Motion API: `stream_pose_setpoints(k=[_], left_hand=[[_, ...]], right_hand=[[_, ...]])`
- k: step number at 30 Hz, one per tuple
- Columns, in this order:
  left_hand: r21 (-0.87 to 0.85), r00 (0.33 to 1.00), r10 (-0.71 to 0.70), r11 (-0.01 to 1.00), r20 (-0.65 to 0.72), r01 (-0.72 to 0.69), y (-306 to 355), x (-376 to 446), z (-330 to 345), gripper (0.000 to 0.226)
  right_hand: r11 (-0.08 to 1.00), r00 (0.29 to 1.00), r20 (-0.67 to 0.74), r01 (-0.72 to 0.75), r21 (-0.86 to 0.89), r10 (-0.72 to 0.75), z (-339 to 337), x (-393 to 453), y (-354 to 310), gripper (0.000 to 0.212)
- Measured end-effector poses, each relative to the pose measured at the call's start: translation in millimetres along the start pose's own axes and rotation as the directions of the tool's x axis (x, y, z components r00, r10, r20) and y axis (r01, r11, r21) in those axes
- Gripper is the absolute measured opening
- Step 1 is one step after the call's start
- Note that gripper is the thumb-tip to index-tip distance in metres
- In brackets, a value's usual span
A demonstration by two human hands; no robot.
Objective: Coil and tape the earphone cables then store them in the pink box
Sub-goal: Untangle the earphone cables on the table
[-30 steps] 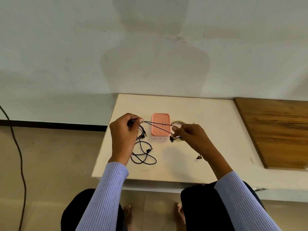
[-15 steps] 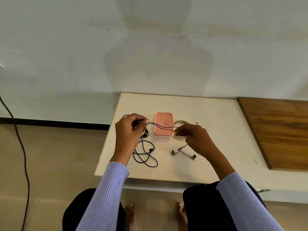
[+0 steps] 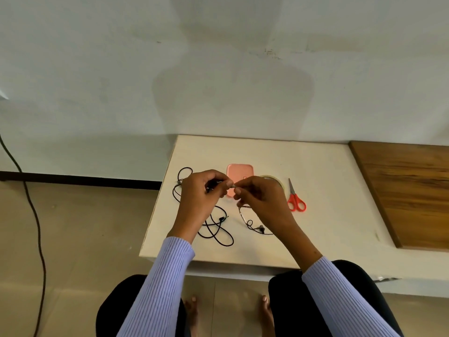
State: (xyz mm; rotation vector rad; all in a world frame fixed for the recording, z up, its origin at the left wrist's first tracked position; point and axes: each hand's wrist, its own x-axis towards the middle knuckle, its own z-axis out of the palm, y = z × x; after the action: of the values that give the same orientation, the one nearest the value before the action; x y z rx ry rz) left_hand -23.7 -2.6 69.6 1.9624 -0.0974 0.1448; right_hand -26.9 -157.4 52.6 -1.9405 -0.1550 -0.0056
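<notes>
Both hands meet above the tabletop [image 3: 315,239]; left hand [image 3: 201,193] and right hand [image 3: 260,198] each pinch the earphone cable [image 3: 218,229]; pink box [image 3: 239,172] lies just behind, lid closed, its small label unreadable.

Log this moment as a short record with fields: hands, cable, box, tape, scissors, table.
left hand: pinches the earphone cable at its fingertips
right hand: pinches the same cable, fingertips meeting the left hand's
earphone cable: black, loose loops on the table, not yet coiled or taped
pink box: lid on, behind the hands
tape roll: flat, right of the box, partly hidden by the right hand
scissors: red handles, closed, right of the tape
table: white top
</notes>
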Motion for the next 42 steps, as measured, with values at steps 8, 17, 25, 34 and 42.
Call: stream_pose_setpoints(k=[8,17,25,34,42], left_hand=[[-0.091,0.996,-0.081,0.993,-0.023,0.078,-8,1,-12,0.004],[-0.105,0.991,-0.127,0.987,-0.051,0.121,-13,2,-16,0.012],[-0.096,0.984,-0.148,0.986,-0.096,0.139,-16,4,-11,0.014],[0.148,0.989,-0.053,0.986,-0.137,0.073,-23,7,-1,0.014],[0.098,0.988,0.003,0.995,0.156,-0.019,-11,5,30,0.014]], right_hand=[[0.986,1.0,-0.022,0.016,-0.164,-0.02,-21,1,5,0.005],[0.986,0.998,-0.015,-0.066,-0.156,0.064,-44,1,12,0.003],[0.961,0.986,-0.009,-0.162,-0.223,0.164,-50,-1,19,0.008],[0.966,0.985,-0.056,-0.172,-0.191,0.164,-41,-3,19,0.015],[0.974,0.996,-0.029,-0.093,-0.207,0.089,-17,1,12,0.007]])
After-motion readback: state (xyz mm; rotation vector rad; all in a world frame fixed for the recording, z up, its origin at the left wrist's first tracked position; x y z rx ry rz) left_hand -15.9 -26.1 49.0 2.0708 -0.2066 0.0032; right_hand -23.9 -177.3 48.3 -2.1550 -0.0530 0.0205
